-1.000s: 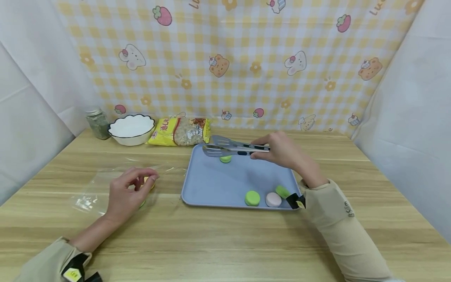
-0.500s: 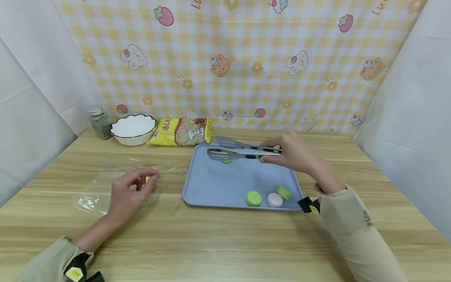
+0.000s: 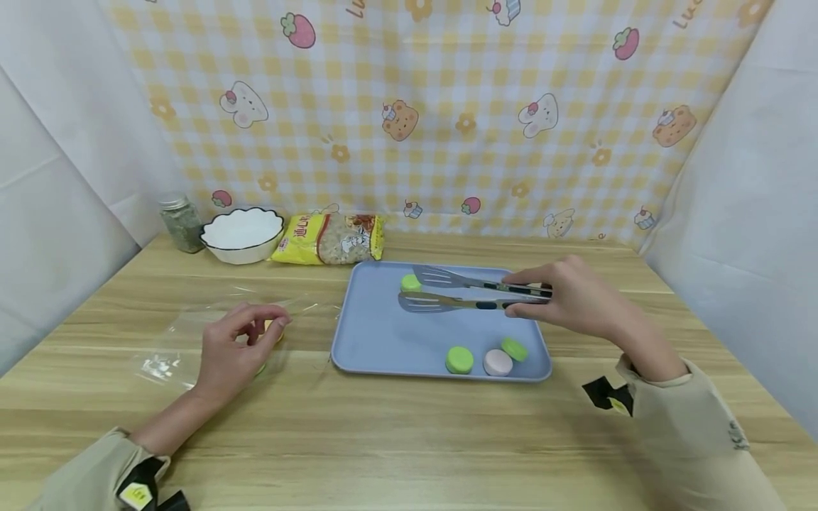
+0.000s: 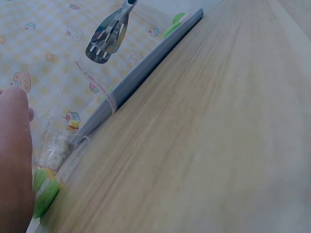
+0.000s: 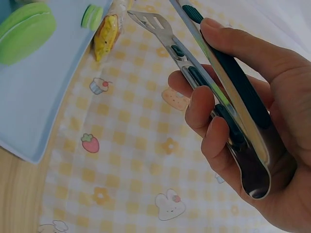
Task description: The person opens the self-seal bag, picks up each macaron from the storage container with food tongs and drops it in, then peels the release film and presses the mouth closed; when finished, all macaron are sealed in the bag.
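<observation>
My right hand grips metal tongs with dark green handle pads, thumb on one arm and fingers curled round the other. Their slotted ends are apart, with nothing between them, over the blue tray. On it lie a green macaron at the back, and near the front a second green macaron, a pale pink macaron and a tilted green macaron. At left, my left hand pinches a clear plastic bag; behind the fingers show a yellow-orange macaron and some green.
Behind the bag stand a jar of dried herbs, a white scalloped bowl and a yellow pasta packet. A checked cloth hangs along the back of the wooden table, with white cloth at both sides.
My right hand has moved right and slightly nearer with the tongs, uncovering the back green macaron and the tilted one. The left hand has stayed at the bag.
</observation>
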